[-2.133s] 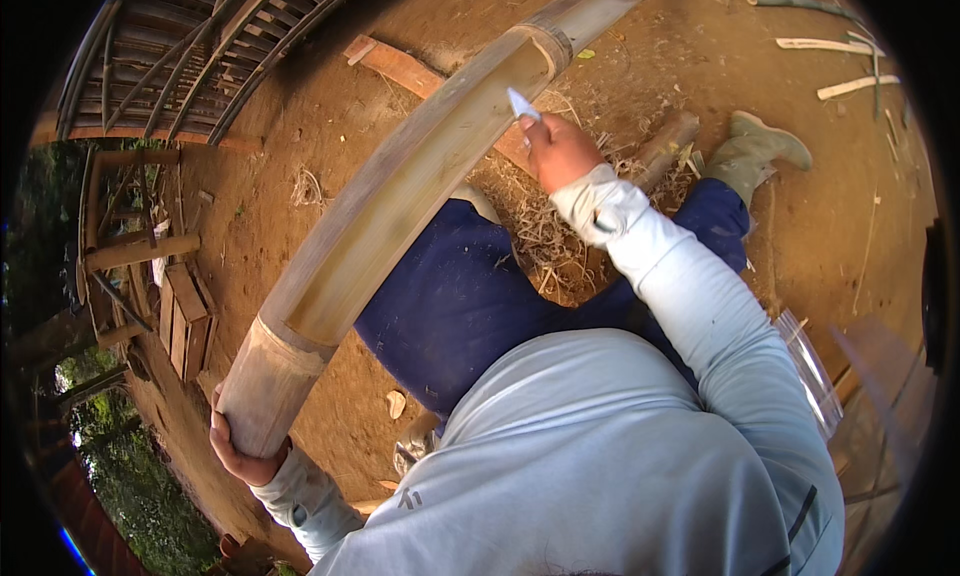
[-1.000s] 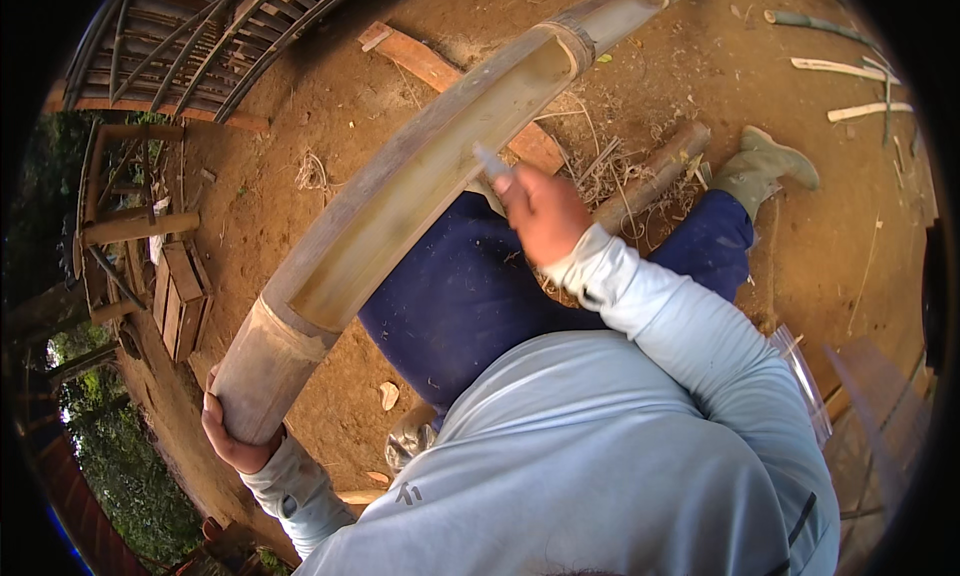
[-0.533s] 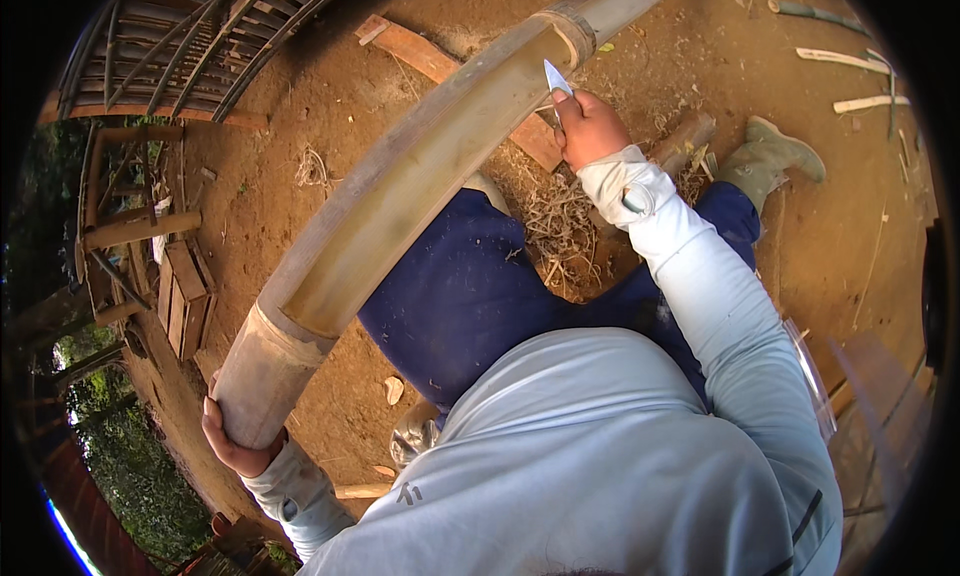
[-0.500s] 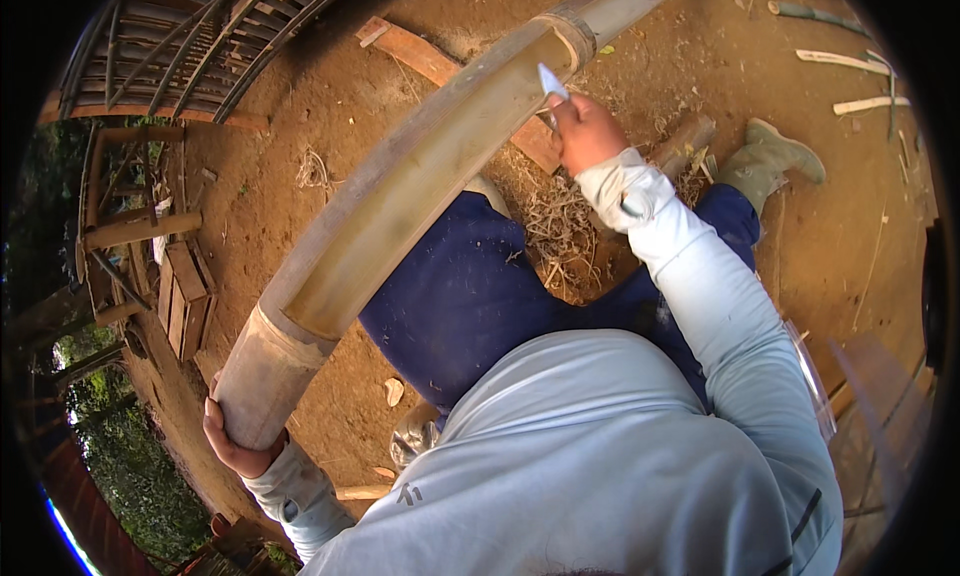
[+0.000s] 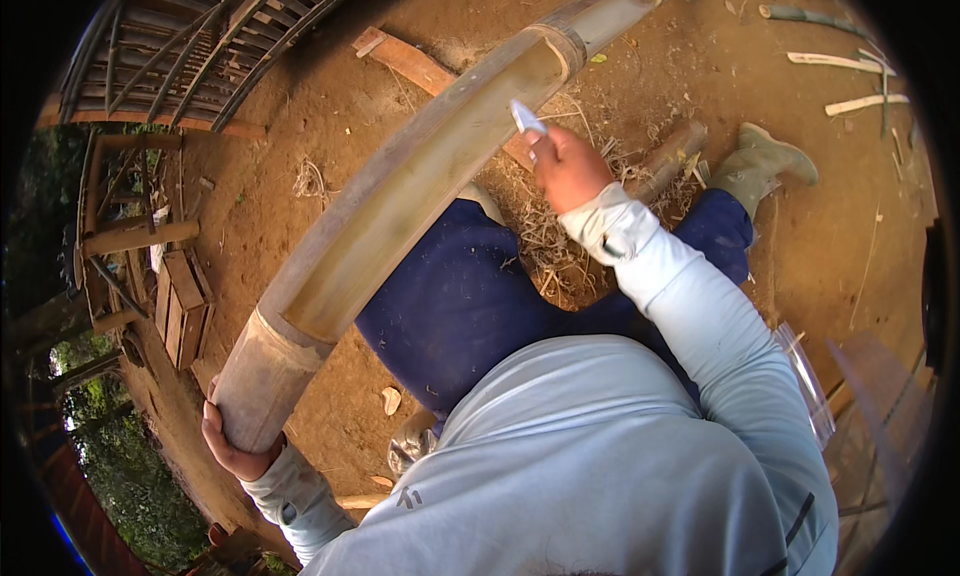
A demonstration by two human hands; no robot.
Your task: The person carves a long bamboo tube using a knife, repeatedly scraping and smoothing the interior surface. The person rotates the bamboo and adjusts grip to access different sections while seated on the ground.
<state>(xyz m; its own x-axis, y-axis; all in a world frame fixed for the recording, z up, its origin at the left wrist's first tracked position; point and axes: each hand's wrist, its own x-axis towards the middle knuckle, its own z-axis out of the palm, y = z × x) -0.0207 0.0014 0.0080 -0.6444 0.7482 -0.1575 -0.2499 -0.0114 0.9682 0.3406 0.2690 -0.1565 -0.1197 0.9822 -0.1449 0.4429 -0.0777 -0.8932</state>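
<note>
A thick bamboo pole (image 5: 385,161) slants from the lower left to the top right, with long openings cut into its side between the joints. My left hand (image 5: 238,454) is wrapped round its near end from below. In my right hand (image 5: 573,169) is a knife (image 5: 525,117); only its pale pointed blade shows, and the fist hides the handle. The blade is by the right-hand edge of the longest opening; whether it touches the bamboo I cannot tell.
Bamboo shavings (image 5: 555,236) lie heaped on the dirt between my legs. A wooden plank (image 5: 410,61) passes under the pole. Slatted bamboo furniture (image 5: 190,46) stands at the upper left, a wooden crate (image 5: 182,306) below it. Cut sticks (image 5: 835,63) lie at the upper right.
My right hand and the knife have moved toward me, down and left along the opening's edge. My left hand keeps its hold, and the pole has barely shifted.
</note>
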